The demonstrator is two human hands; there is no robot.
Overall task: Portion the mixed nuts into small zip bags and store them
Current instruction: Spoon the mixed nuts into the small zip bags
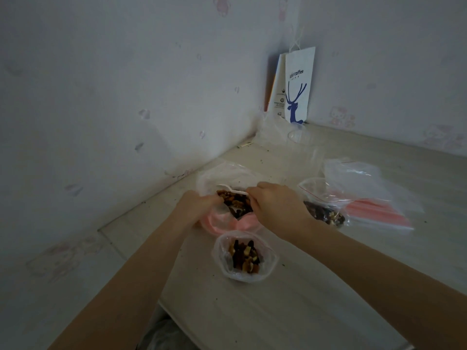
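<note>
The paper bag (298, 87) reads "luckin coffee"

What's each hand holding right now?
Left hand: grips the rim of the big nut bag.
Right hand: pinches the white plastic spoon.

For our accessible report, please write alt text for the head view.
The left hand and right hand hold open a large plastic bag of mixed nuts, a white spoon at its rim. A small open bag of nuts stands nearer; a filled zip bag and empty zip bags lie to the right.
</note>
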